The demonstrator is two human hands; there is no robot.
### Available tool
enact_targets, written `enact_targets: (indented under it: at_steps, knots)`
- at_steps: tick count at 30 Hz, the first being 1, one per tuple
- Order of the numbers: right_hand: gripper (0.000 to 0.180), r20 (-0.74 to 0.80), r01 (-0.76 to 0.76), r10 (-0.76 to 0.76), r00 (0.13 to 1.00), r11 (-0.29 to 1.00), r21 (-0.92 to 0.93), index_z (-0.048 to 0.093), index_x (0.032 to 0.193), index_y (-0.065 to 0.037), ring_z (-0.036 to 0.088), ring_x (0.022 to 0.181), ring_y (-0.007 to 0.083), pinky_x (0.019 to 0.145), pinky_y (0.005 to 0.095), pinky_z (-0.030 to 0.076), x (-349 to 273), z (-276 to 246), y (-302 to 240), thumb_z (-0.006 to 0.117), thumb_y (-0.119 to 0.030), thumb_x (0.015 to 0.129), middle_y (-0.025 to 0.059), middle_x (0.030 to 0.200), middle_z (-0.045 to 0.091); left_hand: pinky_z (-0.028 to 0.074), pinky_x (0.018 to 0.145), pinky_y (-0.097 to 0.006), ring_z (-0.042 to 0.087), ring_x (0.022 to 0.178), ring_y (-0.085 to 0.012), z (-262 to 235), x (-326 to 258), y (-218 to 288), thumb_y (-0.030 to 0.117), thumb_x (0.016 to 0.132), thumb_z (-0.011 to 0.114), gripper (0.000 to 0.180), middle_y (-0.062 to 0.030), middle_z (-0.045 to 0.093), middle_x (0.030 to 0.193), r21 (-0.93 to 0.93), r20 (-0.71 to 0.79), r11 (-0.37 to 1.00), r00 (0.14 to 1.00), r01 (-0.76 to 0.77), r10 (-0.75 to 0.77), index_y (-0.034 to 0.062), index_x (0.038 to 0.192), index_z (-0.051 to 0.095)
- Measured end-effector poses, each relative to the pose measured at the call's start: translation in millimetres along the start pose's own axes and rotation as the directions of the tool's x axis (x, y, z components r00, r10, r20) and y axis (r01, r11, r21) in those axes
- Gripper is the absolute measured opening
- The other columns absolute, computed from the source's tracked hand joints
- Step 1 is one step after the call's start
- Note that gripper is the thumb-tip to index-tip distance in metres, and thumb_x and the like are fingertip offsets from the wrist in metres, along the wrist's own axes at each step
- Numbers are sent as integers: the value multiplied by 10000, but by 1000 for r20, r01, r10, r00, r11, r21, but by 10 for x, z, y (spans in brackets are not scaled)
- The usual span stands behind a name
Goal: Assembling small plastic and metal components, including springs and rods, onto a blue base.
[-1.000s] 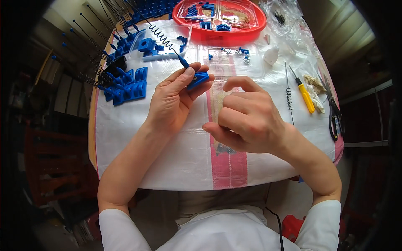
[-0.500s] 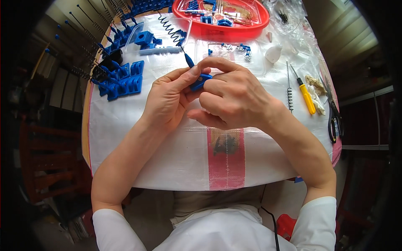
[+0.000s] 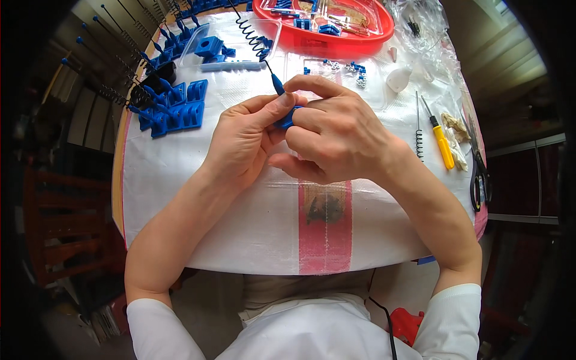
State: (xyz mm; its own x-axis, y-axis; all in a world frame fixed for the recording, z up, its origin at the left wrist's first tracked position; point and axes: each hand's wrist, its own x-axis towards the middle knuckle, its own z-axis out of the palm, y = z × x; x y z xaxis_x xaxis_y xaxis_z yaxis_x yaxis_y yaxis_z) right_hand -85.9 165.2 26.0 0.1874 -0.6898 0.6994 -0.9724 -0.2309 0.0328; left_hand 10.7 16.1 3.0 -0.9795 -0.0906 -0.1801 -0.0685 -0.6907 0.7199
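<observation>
Above the middle of the table, my left hand is closed on a blue plastic part, its thumb lying along the top. From that grip a slim blue sleeve points up and away, with a black coiled spring wire rising from its far end. My right hand meets the left from the other side. Its index finger reaches over beside the left thumb, and its curled fingers press on the blue part. Most of the part is hidden behind the fingers of both hands.
Blue assemblies with spring wires stand along the left edge. A clear box and a red basin hold blue pieces at the back. To the right lie a loose spring wire, a yellow-handled screwdriver and black scissors.
Both hands keep the same grip on the blue part, which has tilted a little and is more covered by fingers. The whole view has shifted slightly.
</observation>
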Motion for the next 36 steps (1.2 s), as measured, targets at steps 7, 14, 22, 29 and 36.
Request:
enact_targets:
  at_steps: [7,14,22,29,36]
  knots:
    - [348,81,-4,3,997,1000,7,544,599,-64,618,581,251,999,432,488,23,-46,-6,666,-273,850,71,564,563,567,834,-293,668,931,-168,-5,-4,-4,115,978,603,223,-131,695,1042,-6,-13,1000,1000,15,-15,-50,1117,660]
    - [333,98,-9,10,995,1000,-6,543,595,-70,613,578,240,994,430,494,21,-50,-11,684,-261,828,65,566,556,567,822,-291,667,921,-165,-9,-2,-10,126,972,616,226,-127,696,1035,-9,4,1000,1000,11,-11,-51,1104,665]
    - [327,42,-34,34,999,999,19,541,592,-80,606,576,228,982,423,502,9,-35,-18,689,-254,826,49,567,540,559,823,-287,664,921,-162,6,-6,-5,120,967,624,214,-123,699,1027,-18,2,1000,1000,7,-7,-52,1083,675]
    - [329,52,-28,28,998,1000,7,541,592,-76,609,580,231,978,421,508,11,-44,-18,691,-253,825,55,568,539,559,820,-285,664,916,-157,13,-15,5,117,967,622,214,-125,699,1024,-16,23,1000,1000,7,-7,-58,1080,674]
    - [322,48,-11,11,999,1000,-1,539,593,-72,604,570,232,986,424,502,10,-26,-16,681,-240,828,60,570,540,561,812,-279,664,910,-154,3,-9,-9,120,968,623,217,-123,699,1020,2,9,1000,1000,4,-4,-58,1081,673]
